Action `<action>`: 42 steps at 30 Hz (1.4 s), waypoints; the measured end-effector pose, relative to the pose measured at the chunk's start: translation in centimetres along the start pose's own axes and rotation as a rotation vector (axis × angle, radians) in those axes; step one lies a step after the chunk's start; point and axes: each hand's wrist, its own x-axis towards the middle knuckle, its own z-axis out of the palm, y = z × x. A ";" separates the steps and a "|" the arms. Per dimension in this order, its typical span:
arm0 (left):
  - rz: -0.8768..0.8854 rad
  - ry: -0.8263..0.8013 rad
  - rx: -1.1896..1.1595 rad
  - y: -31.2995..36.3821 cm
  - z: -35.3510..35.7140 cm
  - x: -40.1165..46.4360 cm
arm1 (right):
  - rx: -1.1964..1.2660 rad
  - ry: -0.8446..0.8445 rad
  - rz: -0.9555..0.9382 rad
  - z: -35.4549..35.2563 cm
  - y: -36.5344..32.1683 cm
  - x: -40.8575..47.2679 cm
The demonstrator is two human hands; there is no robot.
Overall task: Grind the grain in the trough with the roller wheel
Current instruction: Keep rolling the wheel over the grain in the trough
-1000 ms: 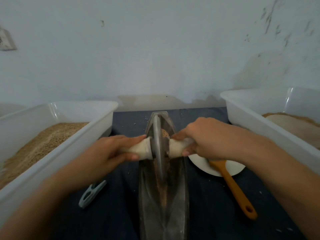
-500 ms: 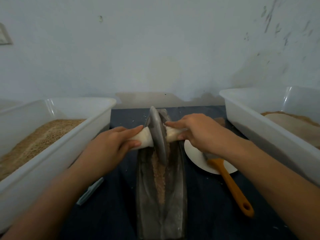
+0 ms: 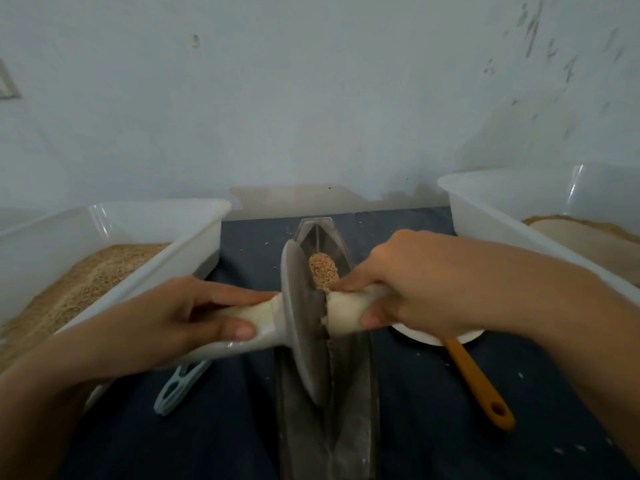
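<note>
A long grey metal trough [image 3: 353, 420] runs away from me down the middle of the dark cloth. The grey roller wheel [image 3: 299, 320] stands in it near the middle, tilted a little to the left. My left hand [image 3: 180, 320] grips its pale left handle [image 3: 256, 327]. My right hand [image 3: 412, 289] grips the pale right handle [image 3: 346, 315]. A small heap of brown grain [image 3: 322, 270] lies in the trough just beyond the wheel. The wheel hides the trough floor under it.
A white tub [image 3: 166, 233] of brown grain stands at the left, another white tub [image 3: 502, 220] with pale meal at the right. A white plate [image 3: 436, 337] and an orange-handled tool [image 3: 478, 386] lie right of the trough. A pale green clip [image 3: 176, 386] lies to its left.
The wheel has rolled back toward me from the far end of the trough, both hands moving with it. A heap of grain now shows beyond the wheel.
</note>
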 end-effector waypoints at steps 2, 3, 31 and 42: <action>-0.047 0.183 0.165 -0.3 0.9 1.1 | -0.017 0.046 0.074 1.1 1.1 1.8; -0.054 0.276 0.238 -0.5 1.5 1.8 | -0.018 0.069 0.109 1.8 1.8 2.7; -0.004 0.505 0.587 -0.6 3.1 4.9 | 0.061 0.172 0.222 4.2 4.6 4.5; -0.019 -0.107 -0.147 1.2 -0.6 -0.4 | -0.052 -0.043 -0.016 -1.0 -0.8 -1.0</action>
